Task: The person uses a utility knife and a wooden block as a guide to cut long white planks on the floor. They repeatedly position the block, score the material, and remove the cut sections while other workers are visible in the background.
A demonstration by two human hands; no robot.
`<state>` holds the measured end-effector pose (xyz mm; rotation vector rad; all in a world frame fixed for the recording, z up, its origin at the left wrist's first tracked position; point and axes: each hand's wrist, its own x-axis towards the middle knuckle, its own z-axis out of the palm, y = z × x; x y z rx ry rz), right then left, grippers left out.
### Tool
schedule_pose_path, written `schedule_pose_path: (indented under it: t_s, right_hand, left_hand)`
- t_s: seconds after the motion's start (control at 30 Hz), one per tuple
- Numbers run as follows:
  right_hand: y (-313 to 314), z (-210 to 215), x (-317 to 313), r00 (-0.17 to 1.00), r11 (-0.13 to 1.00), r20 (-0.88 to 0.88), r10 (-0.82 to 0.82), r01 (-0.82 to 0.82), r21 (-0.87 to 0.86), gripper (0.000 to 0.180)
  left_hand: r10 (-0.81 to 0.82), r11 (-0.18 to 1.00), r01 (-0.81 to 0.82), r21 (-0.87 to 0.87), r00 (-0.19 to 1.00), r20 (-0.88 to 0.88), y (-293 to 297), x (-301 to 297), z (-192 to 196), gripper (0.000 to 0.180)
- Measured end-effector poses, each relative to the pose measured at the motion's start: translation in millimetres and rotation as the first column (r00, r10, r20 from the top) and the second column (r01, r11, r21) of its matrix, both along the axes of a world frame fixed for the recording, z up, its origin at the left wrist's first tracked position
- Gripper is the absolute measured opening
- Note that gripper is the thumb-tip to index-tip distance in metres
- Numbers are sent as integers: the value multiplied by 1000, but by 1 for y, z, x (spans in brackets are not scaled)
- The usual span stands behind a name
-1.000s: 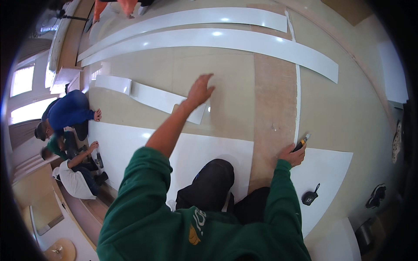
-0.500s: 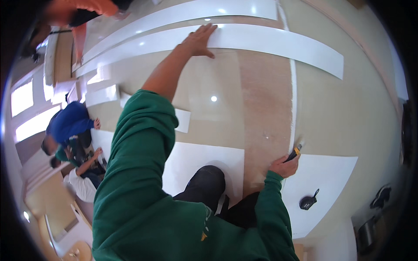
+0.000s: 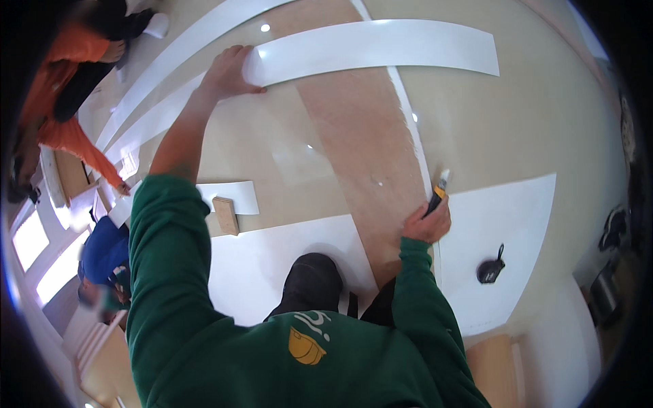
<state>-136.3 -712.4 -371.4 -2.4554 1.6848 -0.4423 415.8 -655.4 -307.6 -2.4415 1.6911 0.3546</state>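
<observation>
Left hand point(image 3: 230, 75) farther left, across a long white strip point(image 3: 381, 46)

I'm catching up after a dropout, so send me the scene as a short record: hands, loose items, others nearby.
Left hand: on the long white strip, grip unclear
Right hand: holding a black-and-yellow tool
Small black case: lying on the right white panel
Tan block: overlapping the short white strip
Nearby person: orange sleeve, upper left
</observation>
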Motion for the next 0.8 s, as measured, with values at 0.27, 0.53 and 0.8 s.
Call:
schedule_pose_path:
  t_s: [0.27,0.53,0.8]
  right_hand:
    - [-6,4,2,998,999,64,-26,24,42,52]
    - [16,6,-52,992,996,120,-31,21,87,53]
    - [18,8,-48,993,999,113,-29,27,17,53]
  left_hand:
    - [-2,992,-22,-125,982,-188,-24,-194,8,105]
    - [80,964,-127,-235,977,-198,-141,-302,-9,105]
    - [109,969,-149,-195,973,-202,-119,-296,-22,109]
